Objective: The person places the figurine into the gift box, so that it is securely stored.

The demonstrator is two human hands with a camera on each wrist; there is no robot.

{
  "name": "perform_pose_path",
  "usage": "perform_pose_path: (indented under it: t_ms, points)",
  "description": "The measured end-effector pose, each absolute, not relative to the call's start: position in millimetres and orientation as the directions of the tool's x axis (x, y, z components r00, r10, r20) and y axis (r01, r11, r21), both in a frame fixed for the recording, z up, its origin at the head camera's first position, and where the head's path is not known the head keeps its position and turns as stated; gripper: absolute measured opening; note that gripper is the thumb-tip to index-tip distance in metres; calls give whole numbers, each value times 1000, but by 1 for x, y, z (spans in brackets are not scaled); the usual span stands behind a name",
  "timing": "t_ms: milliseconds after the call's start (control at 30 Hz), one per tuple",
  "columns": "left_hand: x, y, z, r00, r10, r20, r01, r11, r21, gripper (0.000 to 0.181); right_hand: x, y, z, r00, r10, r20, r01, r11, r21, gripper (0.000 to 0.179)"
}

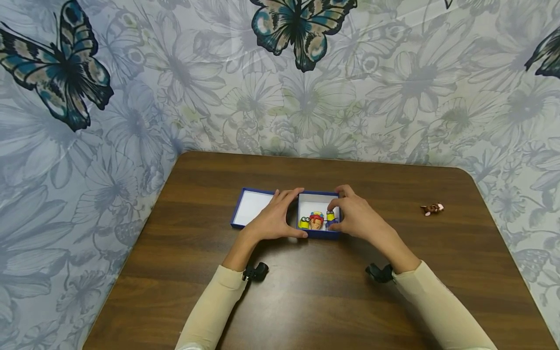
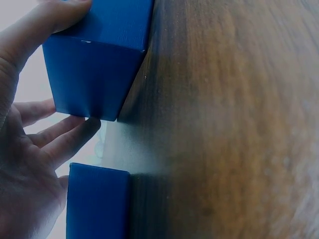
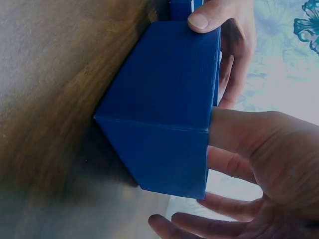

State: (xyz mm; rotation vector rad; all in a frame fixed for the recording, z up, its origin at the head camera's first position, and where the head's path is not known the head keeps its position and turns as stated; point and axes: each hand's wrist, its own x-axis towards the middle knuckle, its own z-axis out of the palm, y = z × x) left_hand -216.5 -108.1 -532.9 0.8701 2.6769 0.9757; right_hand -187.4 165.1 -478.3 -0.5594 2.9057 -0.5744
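Observation:
In the head view, an open blue box [image 1: 323, 234] with a white inside stands on the table. My left hand [image 1: 272, 217] grips its left end, the thumb on the front wall and the fingers toward the back. Inside are a small yellow toy figure [image 1: 304, 223], a figure with a red hat [image 1: 316, 221] and a yellow-and-blue toy figure [image 1: 330, 217]. My right hand [image 1: 362, 218] reaches over the right end and pinches the yellow-and-blue figure between thumb and finger. From the right wrist view, the box wall [image 3: 159, 74] hides the pinching fingertips.
The box's lid [image 1: 253, 206], blue-edged and white inside, lies to the left, partly behind my left hand. A small brown toy [image 1: 432, 209] lies far to the right on the wooden table [image 1: 306, 291]. Behind the table hangs a butterfly-patterned backdrop [image 1: 306, 107].

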Motion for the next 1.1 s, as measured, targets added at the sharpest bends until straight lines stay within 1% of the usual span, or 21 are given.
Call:
perform_pose_path:
  t_ms: [167, 433, 733, 1000, 1100]
  points:
    - [-216, -108, -533, -815, 577, 46, 471, 615, 632, 125, -188, 167, -482, -925, -370, -84, -304, 856, -417, 37]
    - [-216, -108, -533, -819, 572, 54, 470, 613, 634, 125, -191, 171, -490, -930, -360, -70, -287, 834, -471, 32]
    - [-216, -108, -535, -819, 571, 48, 467, 617, 633, 125, -190, 177, -492, -928, -360, -93, -263, 813, -519, 22]
    - [-216, -108, -534, -820, 570, 43, 464, 620, 632, 125, -191, 181, -494, -926, -362, -103, -256, 807, -533, 24]
    - [-216, -108, -534, -820, 570, 43, 464, 621, 632, 125, -192, 182, -495, -927, -360, -109, -251, 808, -533, 29]
